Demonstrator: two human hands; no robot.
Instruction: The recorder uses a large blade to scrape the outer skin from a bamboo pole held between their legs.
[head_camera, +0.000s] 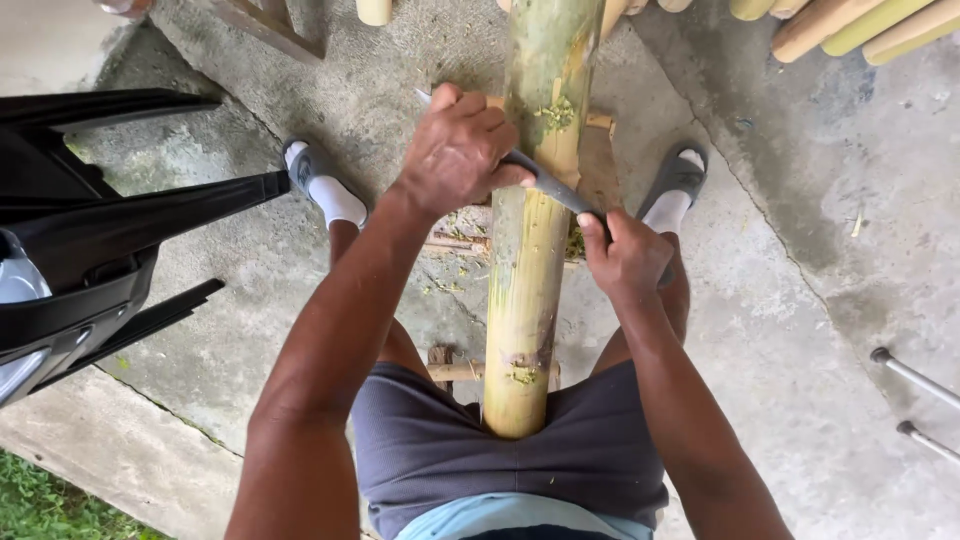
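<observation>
The left hand (458, 150), just above the middle of the frame, is wrapped tight around one end of a long dark blade (545, 182), and the right hand (628, 258), a little lower and to the right, is clenched on the other end, so the blade lies slantwise across the bamboo pole (530, 250), pressed against its skin. The pole runs from the top centre of the frame down to the person's lap, its cut end resting against the dark grey shorts (430, 445) between the thighs. It looks stiff, hard and fairly heavy, round and smooth where the green skin remains near the top, paler, yellow and rougher where the skin is shaved away; I judge the waxy green part slippery and the stripped part easier to grip. A blade of this kind is best held at both ends, well clear of the edge, as both hands hold it here. Pale green shavings (553, 112) cling to the pole and lie on the concrete floor (820, 300) beneath a low wooden rest (598, 165). Feet in white socks and grey sandals sit at either side. More bamboo poles (860, 25) lie at the upper right, thin metal legs (915, 375) at the right edge, a black plastic chair (90, 240) at the left, and grass (40, 500) at the lower left.
</observation>
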